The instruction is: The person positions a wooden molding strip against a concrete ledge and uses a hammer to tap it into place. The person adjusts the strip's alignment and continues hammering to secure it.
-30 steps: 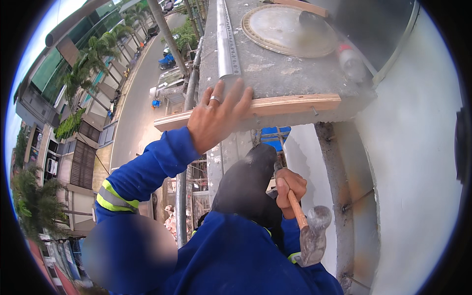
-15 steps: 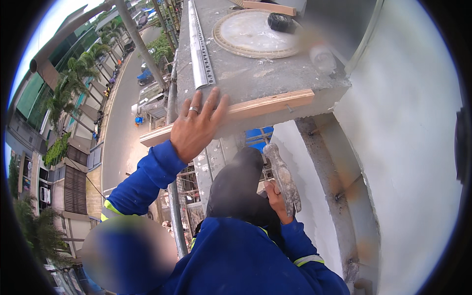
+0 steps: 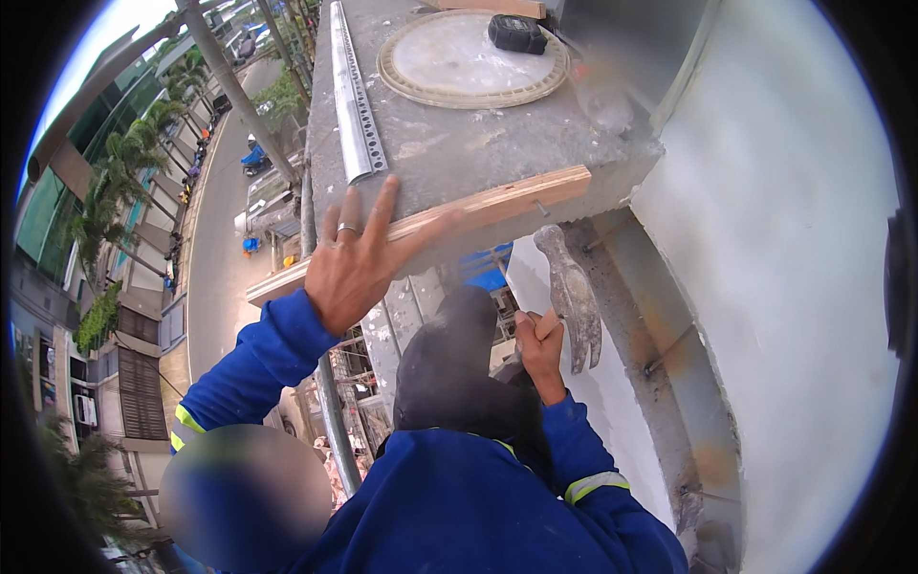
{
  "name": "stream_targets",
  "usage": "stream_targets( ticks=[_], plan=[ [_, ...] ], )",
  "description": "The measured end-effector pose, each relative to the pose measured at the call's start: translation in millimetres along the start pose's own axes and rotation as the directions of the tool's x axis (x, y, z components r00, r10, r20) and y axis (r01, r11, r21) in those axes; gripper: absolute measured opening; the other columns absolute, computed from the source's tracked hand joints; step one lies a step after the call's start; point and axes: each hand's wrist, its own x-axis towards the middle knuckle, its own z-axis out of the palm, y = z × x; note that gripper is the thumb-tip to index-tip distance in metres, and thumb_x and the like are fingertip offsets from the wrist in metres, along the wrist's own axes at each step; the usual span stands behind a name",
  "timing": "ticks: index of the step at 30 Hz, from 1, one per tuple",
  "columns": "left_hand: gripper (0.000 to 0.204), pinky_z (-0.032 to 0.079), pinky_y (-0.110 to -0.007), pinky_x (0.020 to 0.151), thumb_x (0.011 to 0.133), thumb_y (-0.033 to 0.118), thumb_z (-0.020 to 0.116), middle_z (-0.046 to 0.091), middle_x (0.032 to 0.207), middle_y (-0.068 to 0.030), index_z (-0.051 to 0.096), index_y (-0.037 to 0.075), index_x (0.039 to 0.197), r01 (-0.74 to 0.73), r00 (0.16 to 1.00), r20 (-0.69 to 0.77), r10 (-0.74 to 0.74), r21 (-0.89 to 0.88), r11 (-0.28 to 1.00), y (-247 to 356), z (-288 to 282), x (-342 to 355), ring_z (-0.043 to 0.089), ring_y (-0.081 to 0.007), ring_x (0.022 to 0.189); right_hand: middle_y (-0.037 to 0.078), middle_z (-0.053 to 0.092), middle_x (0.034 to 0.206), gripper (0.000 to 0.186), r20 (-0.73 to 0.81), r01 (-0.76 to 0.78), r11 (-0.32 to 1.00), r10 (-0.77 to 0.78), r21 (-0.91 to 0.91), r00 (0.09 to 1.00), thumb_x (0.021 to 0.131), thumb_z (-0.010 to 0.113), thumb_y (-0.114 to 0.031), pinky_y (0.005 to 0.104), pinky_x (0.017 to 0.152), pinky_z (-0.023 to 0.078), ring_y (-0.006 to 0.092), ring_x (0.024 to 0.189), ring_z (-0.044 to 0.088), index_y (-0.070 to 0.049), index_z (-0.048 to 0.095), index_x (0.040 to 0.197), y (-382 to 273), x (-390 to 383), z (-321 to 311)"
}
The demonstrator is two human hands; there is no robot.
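A strip of plywood lies along the near edge of a concrete ledge. My left hand rests on its left part with fingers spread, the fingertips reaching over the ledge top. From the right part of the strip's front face a nail sticks out. My right hand grips a claw hammer by its handle. The worn, spattered hammer head is just below the nail, apart from it. Most of the handle is hidden by my hand.
On the concrete ledge lie a perforated metal trim, a round pale lid and a black tape measure. A white wall rises at right. Scaffold pipes and a street far below are at left.
The hammer has come up and slightly right, closer to the nail. My left hand's fingers have spread wider on the strip. The ledge has shifted left in view.
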Motion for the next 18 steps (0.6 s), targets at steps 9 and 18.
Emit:
stream_targets(
  ticks=[9, 18],
  plan=[
    [0.086, 0.053, -0.051, 0.096, 0.088, 0.001, 0.058, 0.047, 0.150, -0.0216, 0.037, 0.048, 0.157, -0.035, 0.999, 0.005, 0.035, 0.011, 0.999, -2, -4, 3, 0.058, -0.0452, 0.114, 0.010, 0.056, 0.062, 0.025, -0.041, 0.357, 0.914, -0.356, 0.191, 0.934, 0.096, 0.061, -0.015, 0.0359, 0.054, 0.043, 0.0225, 0.054, 0.055, -0.001, 0.063, 0.075, -27, 5, -23],
    [0.089, 0.053, -0.051, 0.094, 0.087, -0.001, 0.056, 0.046, 0.150, -0.0228, 0.035, 0.047, 0.158, -0.041, 0.999, 0.029, 0.040, 0.056, 0.998, -2, -4, 3, 0.059, -0.0460, 0.112, 0.004, 0.044, 0.063, 0.027, 0.040, 0.101, 0.991, -0.098, -0.092, 0.994, 0.098, 0.060, -0.013, 0.0321, 0.056, 0.035, 0.0171, 0.059, 0.044, -0.003, 0.056, 0.074, 13, 25, 10]
  ],
)
